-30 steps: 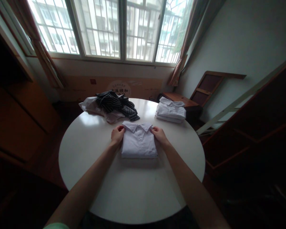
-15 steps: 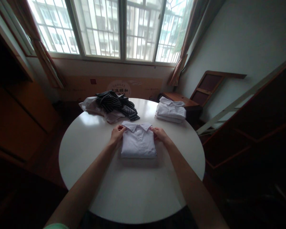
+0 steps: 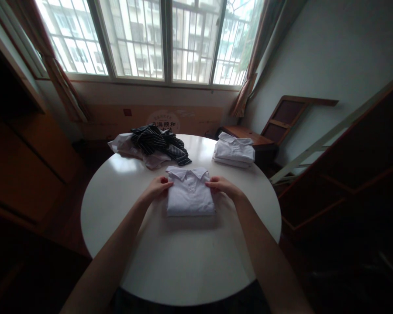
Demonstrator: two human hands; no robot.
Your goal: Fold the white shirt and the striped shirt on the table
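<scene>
Folded white shirt (image 3: 190,195) lies flat near the middle of the round white table (image 3: 180,261), collar pointing away toward the window (image 3: 157,39). Left hand (image 3: 157,188) sits at the shirt's left edge, fingers bent loosely with the tips on the fabric just below the collar; not closed into a fist, and whether it pinches the cloth can't be told. Right hand (image 3: 222,186) mirrors it at the right edge, fingertips touching the shirt's upper right side, palm down, same uncertainty on any grip. Both forearms reach in from the near edge of the table.

Behind the shirt, at the far left of the tabletop, a crumpled pile: dark striped garment (image 3: 159,141) on top of a pale garment (image 3: 131,150), unfolded. At the far right of the tabletop, a stack of folded white shirts (image 3: 234,152), well apart from the one being handled. No boxes, baskets or other containers on the table. Wooden furniture (image 3: 249,133) stands just beyond the table edge behind the stack.
</scene>
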